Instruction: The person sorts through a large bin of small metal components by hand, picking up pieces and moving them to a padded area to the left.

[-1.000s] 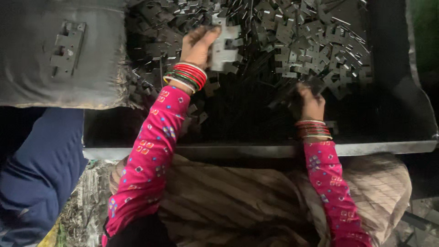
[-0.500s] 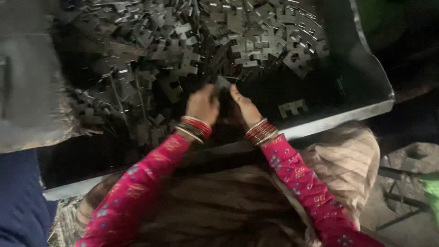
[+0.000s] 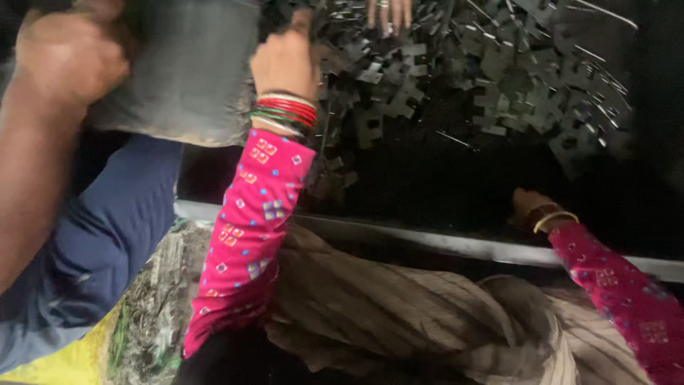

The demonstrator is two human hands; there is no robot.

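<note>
Fingers of the left hand (image 3: 285, 60) cannot be made out: the hand reaches forward into the heap with its back to the camera, so whether they are spread or closed on a piece cannot be told. Its wrist wears red, green and white bangles (image 3: 285, 113) above a bright pink patterned sleeve (image 3: 249, 235).

The right hand (image 3: 529, 205) sits low in shadow at the near right edge of a large dark metal tray (image 3: 399, 239); only the wrist, with a gold bangle, shows clearly, and its fingers cannot be read either.

Filling the far half of the tray is a heap of flat stamped metal pieces (image 3: 456, 78), grey, notched and cross-like in outline, lying loosely over one another. They look thin, stiff and hard, each light alone but the heap heavy. Their cut edges probably bite, and their notches seem likely to hook neighbouring pieces. A pinch across the flat faces of a single piece seems the safest hold.

At the far edge, another person's fingers (image 3: 388, 14) dip into the heap. At the left, a different person's bare arm (image 3: 43, 142) and a grey sack (image 3: 185, 71) lean over the tray's far left corner, above a blue garment (image 3: 107, 242). Striped brown cloth (image 3: 399, 314) lies on the near side of the tray.
</note>
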